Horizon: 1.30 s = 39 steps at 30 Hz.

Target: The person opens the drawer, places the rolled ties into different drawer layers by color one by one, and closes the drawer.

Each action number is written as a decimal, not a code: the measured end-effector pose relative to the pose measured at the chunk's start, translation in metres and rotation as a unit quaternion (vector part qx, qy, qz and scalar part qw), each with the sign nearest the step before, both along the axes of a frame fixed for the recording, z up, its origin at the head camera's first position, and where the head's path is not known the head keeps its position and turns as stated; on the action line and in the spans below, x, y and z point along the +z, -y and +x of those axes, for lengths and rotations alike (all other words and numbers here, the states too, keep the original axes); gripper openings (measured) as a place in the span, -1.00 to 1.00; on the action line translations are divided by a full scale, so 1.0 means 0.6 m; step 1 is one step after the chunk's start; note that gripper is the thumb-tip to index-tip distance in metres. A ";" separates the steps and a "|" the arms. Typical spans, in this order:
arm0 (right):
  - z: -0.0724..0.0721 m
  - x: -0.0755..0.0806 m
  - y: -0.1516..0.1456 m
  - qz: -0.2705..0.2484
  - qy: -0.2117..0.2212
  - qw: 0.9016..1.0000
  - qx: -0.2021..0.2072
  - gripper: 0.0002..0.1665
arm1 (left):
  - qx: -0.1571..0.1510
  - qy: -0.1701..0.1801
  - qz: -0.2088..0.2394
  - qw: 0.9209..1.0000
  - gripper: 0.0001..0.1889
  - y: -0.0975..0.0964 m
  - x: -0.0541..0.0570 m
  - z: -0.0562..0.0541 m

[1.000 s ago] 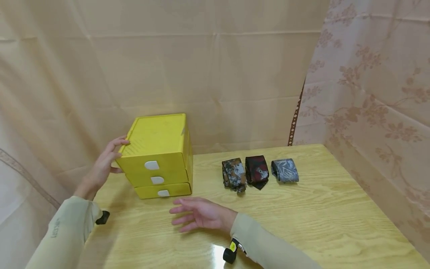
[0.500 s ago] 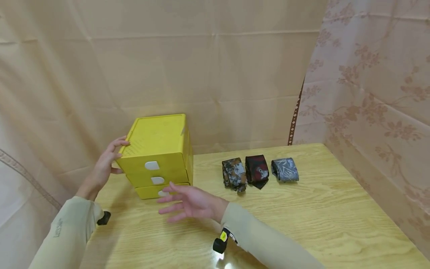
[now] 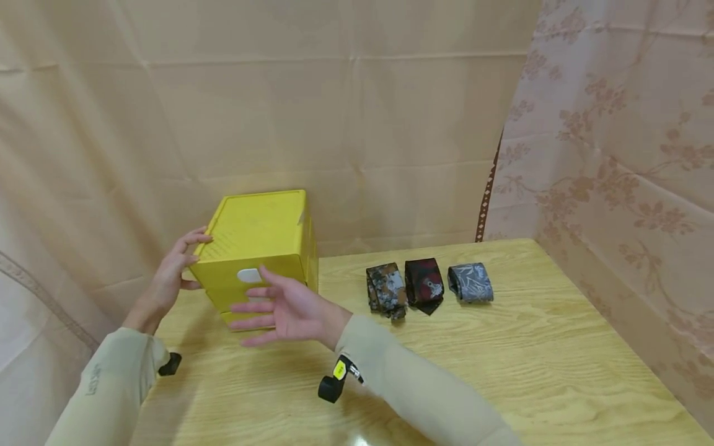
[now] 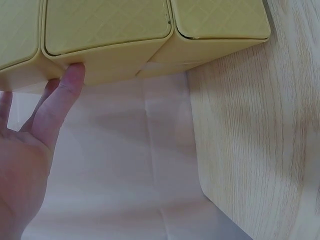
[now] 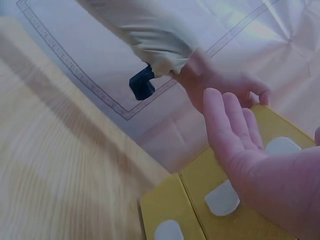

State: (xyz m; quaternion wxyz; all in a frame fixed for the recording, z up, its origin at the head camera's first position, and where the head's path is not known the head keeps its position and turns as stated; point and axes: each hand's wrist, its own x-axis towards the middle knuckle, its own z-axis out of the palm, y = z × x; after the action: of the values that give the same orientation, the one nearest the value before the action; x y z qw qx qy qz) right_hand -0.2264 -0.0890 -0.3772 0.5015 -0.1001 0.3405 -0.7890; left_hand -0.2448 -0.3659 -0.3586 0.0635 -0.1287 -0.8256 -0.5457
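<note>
A yellow three-drawer box [image 3: 256, 226] stands at the left of the table with its drawers pushed in. My left hand [image 3: 166, 284] rests against its left side, fingertips over the top edge. In the left wrist view a straight finger [image 4: 59, 102] touches the box's side. My right hand [image 3: 292, 313] hovers before the drawer fronts, fingers spread and holding nothing. It hides the lower handles in the head view, while the top white handle [image 3: 248, 275] shows. The right wrist view shows the middle handle [image 5: 222, 199] and bottom handle [image 5: 169, 231].
Three rolled neckties lie in a row right of the box: a brown-and-grey floral one [image 3: 387, 289], a dark red one [image 3: 424, 284] and a grey-blue one [image 3: 471, 283]. The wooden table [image 3: 530, 353] backs onto a beige curtain [image 3: 390, 136]. A flowered curtain [image 3: 625, 155] hangs at right.
My right hand has moved left and up from the table before the box to the drawer fronts, fingers still spread. The left hand stays on the box. The neckties have not moved.
</note>
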 end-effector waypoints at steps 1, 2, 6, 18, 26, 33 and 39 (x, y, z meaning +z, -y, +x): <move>0.000 0.002 0.004 0.000 0.005 1.000 -0.004 0.04 | 0.001 0.002 -0.001 1.000 -0.59 0.000 0.000 0.001; 0.000 0.003 0.007 -0.001 0.010 1.000 -0.007 0.01 | 0.002 0.003 -0.003 1.000 -0.59 0.000 -0.001 0.003; 0.000 0.008 0.016 -0.005 0.016 1.000 -0.013 -0.14 | 0.002 -0.006 -0.004 1.000 -0.59 -0.001 -0.003 0.004; 0.000 0.029 0.044 -0.019 0.040 0.999 -0.005 -0.28 | 0.034 -0.019 -0.011 0.999 -0.57 0.008 0.011 0.024; -0.012 0.012 0.027 -0.006 0.044 0.998 -0.042 -0.41 | 0.014 -0.024 -0.017 0.999 -0.57 -0.017 0.011 0.004; -0.009 0.011 0.038 0.000 0.032 0.999 -0.035 -0.56 | 0.036 -0.020 -0.009 0.999 -0.57 -0.007 0.003 0.013; -0.011 0.012 0.034 -0.010 0.030 0.999 -0.042 -0.57 | 0.013 -0.014 -0.001 1.000 -0.58 -0.010 0.006 0.005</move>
State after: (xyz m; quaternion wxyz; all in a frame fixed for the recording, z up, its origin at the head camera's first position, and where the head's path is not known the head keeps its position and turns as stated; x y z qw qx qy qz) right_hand -0.2333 -0.1097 -0.3699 0.4771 -0.0676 0.3212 -0.8153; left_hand -0.2416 -0.3597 -0.3551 0.0821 -0.1257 -0.8267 -0.5423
